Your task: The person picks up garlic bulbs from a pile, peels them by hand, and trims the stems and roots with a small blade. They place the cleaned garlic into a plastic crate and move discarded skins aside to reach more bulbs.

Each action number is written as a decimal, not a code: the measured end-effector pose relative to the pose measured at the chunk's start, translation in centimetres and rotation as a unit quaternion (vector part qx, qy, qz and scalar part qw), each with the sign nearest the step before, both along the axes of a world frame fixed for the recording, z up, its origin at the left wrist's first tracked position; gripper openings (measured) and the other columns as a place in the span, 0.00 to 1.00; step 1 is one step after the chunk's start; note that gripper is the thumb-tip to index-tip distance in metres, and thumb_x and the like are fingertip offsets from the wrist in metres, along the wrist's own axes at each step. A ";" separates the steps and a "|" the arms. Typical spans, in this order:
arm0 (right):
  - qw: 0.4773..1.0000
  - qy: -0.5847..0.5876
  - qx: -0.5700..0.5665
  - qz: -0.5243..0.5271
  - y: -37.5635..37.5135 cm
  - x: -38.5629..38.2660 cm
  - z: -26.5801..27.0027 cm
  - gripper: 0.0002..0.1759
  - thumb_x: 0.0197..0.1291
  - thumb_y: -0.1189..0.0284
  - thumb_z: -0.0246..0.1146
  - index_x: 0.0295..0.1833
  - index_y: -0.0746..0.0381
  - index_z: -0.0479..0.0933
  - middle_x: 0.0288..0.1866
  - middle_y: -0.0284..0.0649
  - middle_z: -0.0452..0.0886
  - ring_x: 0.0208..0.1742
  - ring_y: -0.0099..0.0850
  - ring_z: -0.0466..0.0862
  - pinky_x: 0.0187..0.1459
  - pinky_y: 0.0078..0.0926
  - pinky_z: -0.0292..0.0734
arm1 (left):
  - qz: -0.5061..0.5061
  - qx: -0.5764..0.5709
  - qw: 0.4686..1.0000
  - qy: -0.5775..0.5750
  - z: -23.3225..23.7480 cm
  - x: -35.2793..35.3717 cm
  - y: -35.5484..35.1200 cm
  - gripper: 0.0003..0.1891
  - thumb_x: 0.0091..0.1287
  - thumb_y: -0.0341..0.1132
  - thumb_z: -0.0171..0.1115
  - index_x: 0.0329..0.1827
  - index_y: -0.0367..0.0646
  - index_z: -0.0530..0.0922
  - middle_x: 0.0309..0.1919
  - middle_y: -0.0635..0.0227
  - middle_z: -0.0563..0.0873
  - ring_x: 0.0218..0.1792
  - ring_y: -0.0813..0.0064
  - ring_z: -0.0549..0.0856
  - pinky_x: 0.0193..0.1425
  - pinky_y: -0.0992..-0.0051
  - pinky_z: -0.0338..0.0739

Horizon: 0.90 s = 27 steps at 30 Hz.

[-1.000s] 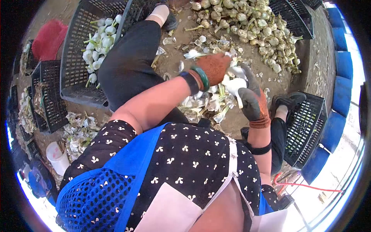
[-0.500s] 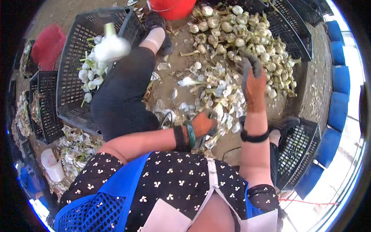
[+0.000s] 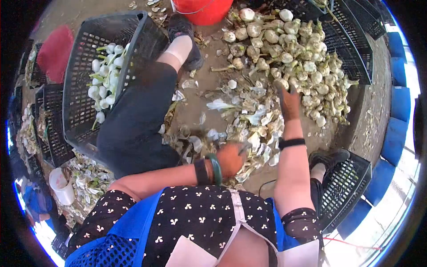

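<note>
My left hand [image 3: 232, 159], in an orange glove with grey fingertips, is closed low over the loose peelings [image 3: 258, 142]; what it grips is hidden. My right hand [image 3: 289, 101], gloved alike, is at the near left edge of the heap of garlic bulbs [image 3: 309, 66], its fingers around a garlic bulb [image 3: 281, 83]. Cleaner white bulbs [image 3: 106, 73] with short green stems lie in the black crate [image 3: 73, 100] on the left.
A red bucket [image 3: 204, 11] stands at the top. My dark-trousered leg [image 3: 138, 111] is beside the left crate. Another black crate [image 3: 349, 187] is at the right, near blue containers [image 3: 393, 140]. A white bucket [image 3: 61, 187] stands lower left.
The white bulb that was in the air over the left crate is no longer there. My right hand, open before, has closed around a bulb. The view has shifted slightly.
</note>
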State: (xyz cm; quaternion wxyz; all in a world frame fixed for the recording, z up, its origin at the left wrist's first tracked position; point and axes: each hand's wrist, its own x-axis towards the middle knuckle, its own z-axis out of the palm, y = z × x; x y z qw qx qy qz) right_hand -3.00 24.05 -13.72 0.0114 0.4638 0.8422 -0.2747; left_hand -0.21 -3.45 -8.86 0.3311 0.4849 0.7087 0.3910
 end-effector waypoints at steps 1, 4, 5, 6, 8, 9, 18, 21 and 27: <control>0.994 0.098 -0.027 0.042 -1.2 1.4 1.1 0.35 0.51 0.55 0.63 0.58 0.69 0.68 0.56 0.53 0.72 0.55 0.46 0.74 0.55 0.36 0.68 | 0.099 -0.047 0.988 -0.112 2.4 -1.2 0.5 0.16 0.61 0.38 0.52 0.48 0.40 0.77 0.40 0.49 0.81 0.42 0.55 0.80 0.46 0.63 0.75; 0.985 0.137 -0.027 0.103 -6.2 4.4 6.7 0.37 0.46 0.59 0.68 0.58 0.69 0.68 0.56 0.51 0.72 0.55 0.38 0.74 0.55 0.31 0.67 | 0.209 -0.040 0.960 -0.181 5.6 -4.3 1.1 0.16 0.60 0.41 0.53 0.46 0.42 0.79 0.36 0.50 0.82 0.38 0.52 0.81 0.45 0.63 0.75; 0.979 0.142 0.014 0.146 -7.8 5.7 8.5 0.36 0.46 0.62 0.69 0.59 0.69 0.67 0.56 0.50 0.73 0.55 0.38 0.74 0.54 0.31 0.67 | 0.207 0.001 0.969 -0.133 5.2 -4.8 1.4 0.16 0.60 0.38 0.53 0.48 0.41 0.78 0.36 0.50 0.82 0.38 0.56 0.82 0.45 0.66 0.74; 0.976 0.156 0.001 0.155 -9.2 6.5 9.8 0.33 0.42 0.63 0.71 0.55 0.65 0.71 0.53 0.50 0.73 0.53 0.46 0.72 0.54 0.37 0.68 | 0.203 0.042 0.974 -0.086 4.7 -5.1 1.6 0.16 0.60 0.35 0.53 0.50 0.40 0.77 0.36 0.51 0.83 0.37 0.60 0.82 0.45 0.69 0.74; 0.947 0.166 0.121 0.247 -11.3 8.0 12.1 0.32 0.39 0.66 0.71 0.54 0.63 0.72 0.47 0.47 0.74 0.50 0.44 0.72 0.51 0.38 0.68 | 0.156 0.060 0.976 -0.139 5.1 -5.6 1.8 0.16 0.61 0.35 0.53 0.49 0.39 0.78 0.35 0.51 0.83 0.37 0.61 0.82 0.44 0.69 0.74; 0.948 0.164 0.121 0.246 -12.1 8.5 13.0 0.32 0.39 0.66 0.71 0.54 0.63 0.72 0.47 0.47 0.74 0.50 0.44 0.72 0.51 0.38 0.68 | 0.105 -0.011 0.984 -0.144 7.0 -6.2 1.8 0.16 0.60 0.36 0.54 0.48 0.39 0.78 0.36 0.52 0.83 0.37 0.62 0.82 0.45 0.69 0.74; 0.915 0.130 0.222 0.311 -15.9 11.0 14.5 0.29 0.38 0.69 0.70 0.51 0.61 0.73 0.40 0.46 0.75 0.45 0.45 0.71 0.51 0.41 0.64 | 0.106 -0.073 0.932 -0.338 5.2 -4.3 0.7 0.17 0.59 0.42 0.58 0.48 0.43 0.78 0.34 0.57 0.84 0.33 0.65 0.84 0.39 0.68 0.80; 0.906 0.118 0.256 0.315 -17.0 10.8 14.3 0.29 0.36 0.69 0.70 0.50 0.60 0.74 0.41 0.45 0.72 0.46 0.45 0.69 0.51 0.41 0.64 | 0.050 -0.007 0.998 -0.030 2.9 -4.0 0.9 0.15 0.58 0.40 0.54 0.44 0.43 0.79 0.33 0.53 0.84 0.36 0.58 0.83 0.44 0.65 0.78; 0.972 0.163 -0.121 0.121 -15.0 11.6 15.0 0.33 0.39 0.69 0.71 0.55 0.60 0.73 0.49 0.44 0.74 0.51 0.38 0.73 0.55 0.32 0.67 | 0.110 -0.001 0.990 -0.090 5.0 -3.5 1.1 0.15 0.56 0.38 0.54 0.44 0.42 0.78 0.37 0.49 0.82 0.40 0.51 0.81 0.47 0.61 0.74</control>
